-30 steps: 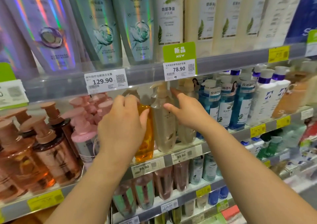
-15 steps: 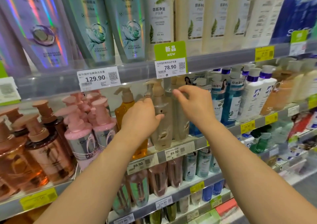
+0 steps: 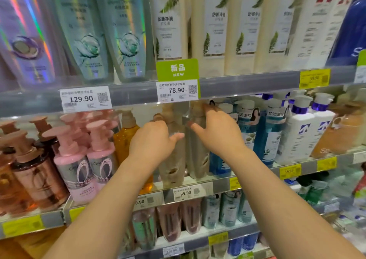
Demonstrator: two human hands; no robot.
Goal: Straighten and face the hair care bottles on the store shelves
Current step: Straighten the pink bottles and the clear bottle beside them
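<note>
Fingers of the left hand [image 3: 152, 139] curl round one beige pump bottle [image 3: 173, 159], thumb pointing right; the right hand [image 3: 217, 131] wraps its fingers round a second beige pump bottle [image 3: 198, 159] just beside it. Both bottles stand upright at the front of the middle shelf [image 3: 217, 183], touching each other. To their left stand one amber pump bottle [image 3: 124, 137] and two pink pump bottles [image 3: 87, 159] in front. To the right are two blue bottles [image 3: 257, 135] and two white bottles [image 3: 305, 137] in the front row. A green "NEW" tag [image 3: 177, 68] hangs above, priced 78.90.
</note>
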